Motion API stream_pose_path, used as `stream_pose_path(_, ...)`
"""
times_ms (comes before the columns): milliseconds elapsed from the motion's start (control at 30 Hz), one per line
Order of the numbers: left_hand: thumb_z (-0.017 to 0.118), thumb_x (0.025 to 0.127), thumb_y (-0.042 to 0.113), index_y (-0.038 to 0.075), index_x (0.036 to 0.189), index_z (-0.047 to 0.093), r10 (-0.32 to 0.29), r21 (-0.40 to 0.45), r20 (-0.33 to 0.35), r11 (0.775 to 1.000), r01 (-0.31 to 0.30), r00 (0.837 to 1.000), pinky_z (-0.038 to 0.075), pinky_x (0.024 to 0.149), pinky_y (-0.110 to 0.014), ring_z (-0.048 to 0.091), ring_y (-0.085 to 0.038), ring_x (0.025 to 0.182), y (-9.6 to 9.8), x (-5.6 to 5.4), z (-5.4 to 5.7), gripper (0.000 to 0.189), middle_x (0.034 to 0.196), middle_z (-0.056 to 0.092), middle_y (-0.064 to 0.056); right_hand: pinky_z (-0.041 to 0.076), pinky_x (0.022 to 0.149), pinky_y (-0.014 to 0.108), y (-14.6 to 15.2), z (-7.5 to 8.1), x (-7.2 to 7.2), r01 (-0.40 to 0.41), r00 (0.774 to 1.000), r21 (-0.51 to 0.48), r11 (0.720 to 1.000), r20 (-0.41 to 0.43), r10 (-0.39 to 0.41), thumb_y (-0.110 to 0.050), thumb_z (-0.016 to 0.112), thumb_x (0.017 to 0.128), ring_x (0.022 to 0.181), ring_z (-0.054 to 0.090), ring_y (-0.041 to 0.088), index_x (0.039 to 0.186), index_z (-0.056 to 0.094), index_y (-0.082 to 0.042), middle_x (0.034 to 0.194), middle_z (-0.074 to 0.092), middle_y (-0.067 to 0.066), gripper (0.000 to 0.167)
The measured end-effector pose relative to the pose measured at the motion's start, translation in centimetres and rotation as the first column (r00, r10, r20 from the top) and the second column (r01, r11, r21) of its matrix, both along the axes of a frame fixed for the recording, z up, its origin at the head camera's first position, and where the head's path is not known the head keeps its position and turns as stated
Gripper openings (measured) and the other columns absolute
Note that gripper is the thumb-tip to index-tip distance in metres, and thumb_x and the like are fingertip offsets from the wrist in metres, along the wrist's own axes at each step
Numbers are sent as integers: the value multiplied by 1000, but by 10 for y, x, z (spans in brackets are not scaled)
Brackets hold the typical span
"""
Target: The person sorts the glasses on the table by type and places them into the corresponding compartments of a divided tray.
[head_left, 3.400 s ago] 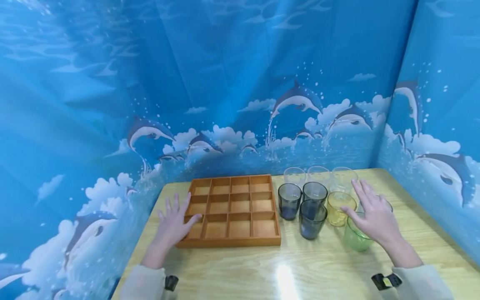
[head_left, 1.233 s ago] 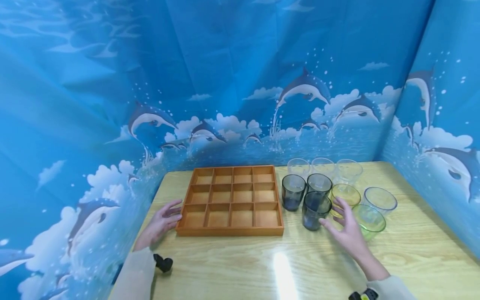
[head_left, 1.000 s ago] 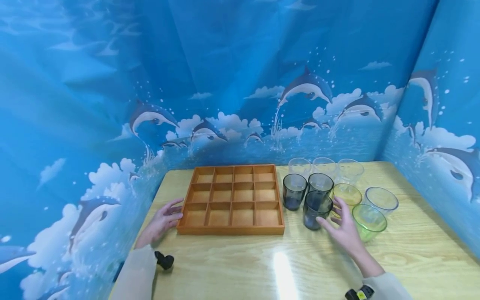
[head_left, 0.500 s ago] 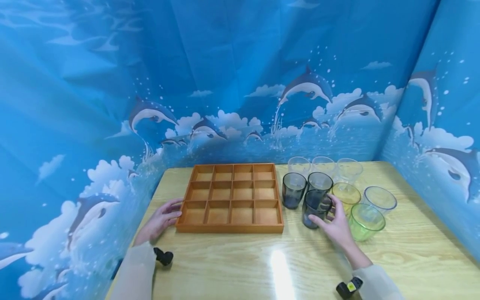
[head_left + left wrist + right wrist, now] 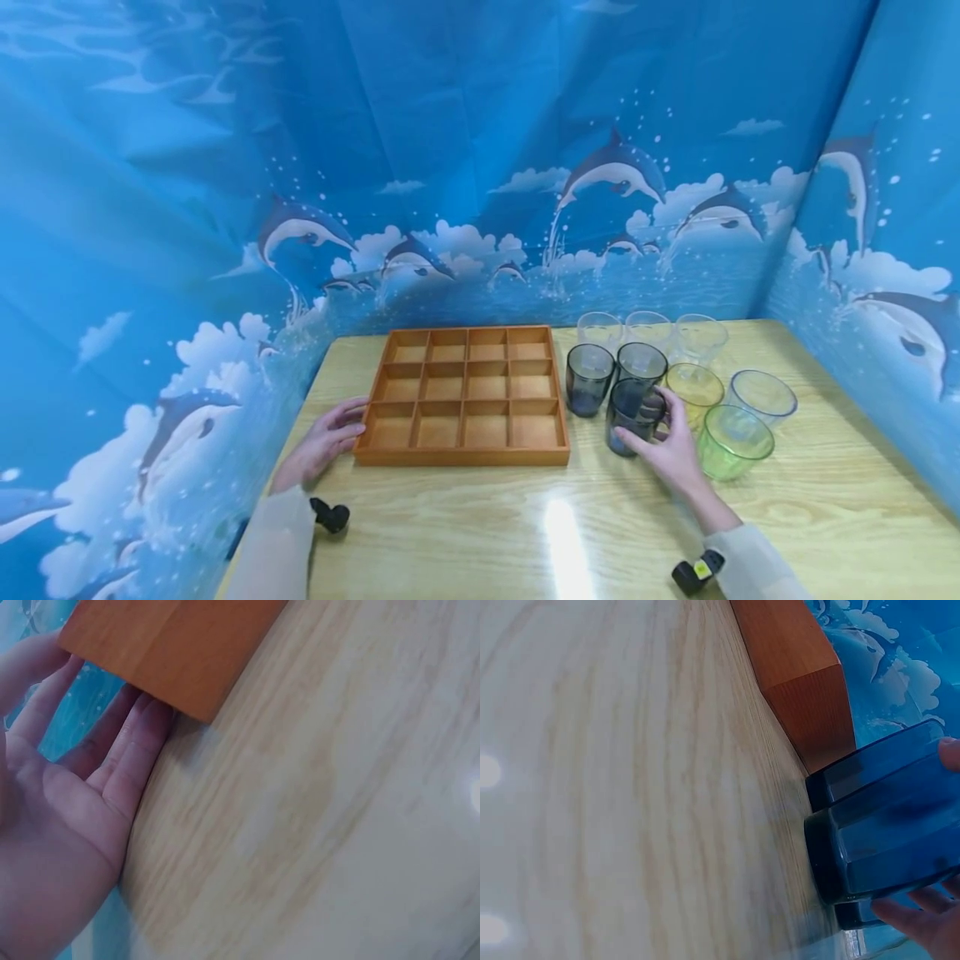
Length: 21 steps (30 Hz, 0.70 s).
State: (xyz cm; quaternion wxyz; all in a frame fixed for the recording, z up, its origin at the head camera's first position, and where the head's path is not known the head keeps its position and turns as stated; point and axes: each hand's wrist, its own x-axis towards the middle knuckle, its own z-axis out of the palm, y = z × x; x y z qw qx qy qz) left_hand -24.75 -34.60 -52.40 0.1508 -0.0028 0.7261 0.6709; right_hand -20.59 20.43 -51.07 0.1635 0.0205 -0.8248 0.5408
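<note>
On the counter [image 5: 450, 533] | your right hand [image 5: 670, 450] just wrapped round the front smoke-grey tumbler [image 5: 628, 408], so it looks secured | left hand [image 5: 324, 442] relaxed, fingers touching the wooden compartment tray [image 5: 461, 457]

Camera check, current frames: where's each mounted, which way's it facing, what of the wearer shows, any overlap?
Head: on the person's head, facing forward and down at the wooden tray and dark cup; left hand, right hand and both sleeves show.
Left wrist: on that wrist, facing the tray's side; part of the left hand shows.
Right wrist: on that wrist, facing the held dark cup and tray corner; part of the right hand shows.
Shared: head and right wrist both see that cup.
</note>
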Motion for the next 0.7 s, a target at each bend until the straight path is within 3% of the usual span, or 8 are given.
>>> stream_pose_path(100, 61, 90, 17, 16, 142, 36, -4, 13, 9, 1000, 4, 1000, 28, 104, -49, 28, -31, 131, 0, 0, 0, 58, 147, 28, -11, 44, 75, 19, 0, 0, 1, 3, 1000, 7, 1000, -4, -3, -16, 83, 68, 102, 48, 17, 140, 30, -11, 119, 51, 11, 89)
stream_pose_path(267, 62, 89, 18, 17, 143, 35, -7, 27, 15, 1000, 7, 1000, 31, 103, -47, 30, -31, 130, -1, 0, 0, 60, 147, 28, -12, 43, 78, 23, 0, 1, 5, -31, 999, 20, 999, -8, 31, -17, 83, 68, 105, 49, 24, 140, 30, -11, 119, 52, 15, 90)
stream_pose_path(533, 63, 88, 18, 19, 143, 36, 2, 8, 19, 1000, -2, 1000, 30, 103, -47, 31, -31, 130, 0, 0, 0, 61, 147, 28, -10, 42, 85, 43, -3, 5, 11, -90, 996, 41, 995, -16, 91, -17, 85, 65, 112, 48, 32, 141, 29, -11, 124, 51, 19, 94)
stream_pose_path(700, 64, 88, 18, 19, 143, 35, 3, 8, 24, 1000, -4, 1000, 29, 104, -48, 29, -31, 131, 0, -1, -1, 62, 147, 27, -10, 43, 84, 30, -5, 2, 13, -103, 994, 69, 992, -22, 105, -19, 86, 64, 114, 48, 32, 140, 30, -11, 125, 51, 17, 95)
